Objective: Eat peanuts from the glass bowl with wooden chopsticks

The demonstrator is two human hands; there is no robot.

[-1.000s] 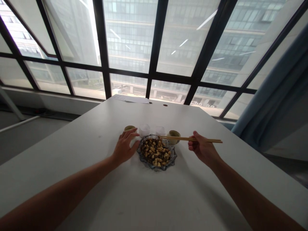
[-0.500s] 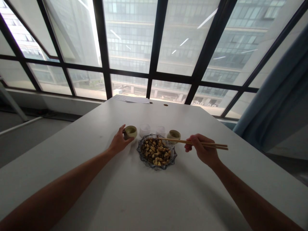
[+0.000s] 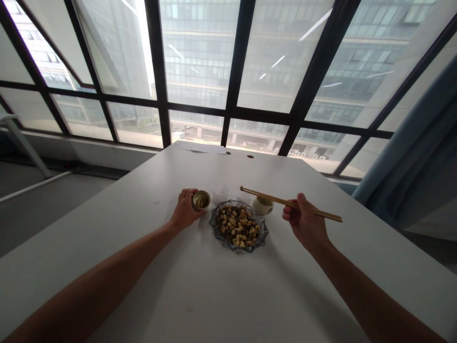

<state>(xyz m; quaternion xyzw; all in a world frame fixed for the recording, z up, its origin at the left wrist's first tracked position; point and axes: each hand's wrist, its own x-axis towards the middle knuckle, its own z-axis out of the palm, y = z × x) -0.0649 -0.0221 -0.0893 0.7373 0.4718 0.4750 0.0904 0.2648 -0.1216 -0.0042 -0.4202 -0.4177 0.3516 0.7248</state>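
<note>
My left hand (image 3: 184, 209) is wrapped round a small olive-brown cup (image 3: 201, 201), tilted toward me with a few nut-like pieces inside. In my right hand (image 3: 305, 216) is a pair of wooden chopsticks (image 3: 274, 199), held nearly level and pointing left. Their tips are close together above the far side of the bowl; a small dark bit seems to be at the tips, too small to name. The scalloped glass bowl (image 3: 214, 227) holds peanuts and dark seeds (image 3: 237, 225). A second cup (image 3: 263, 206) stands at the bowl's right, partly behind the chopsticks.
Behind the bowl stand two small clear cups, one on the left (image 3: 220, 193) and one on the right (image 3: 243, 196). Papers (image 3: 207, 149) lie at the white table's (image 3: 160, 286) far end, near two round holes. Windows rise beyond; a blue curtain (image 3: 400, 166) hangs at right.
My left hand has tipped the cup toward me, so its inside shows. The chopstick tips have risen from the bowl's far rim. The whole view has shifted slightly.
</note>
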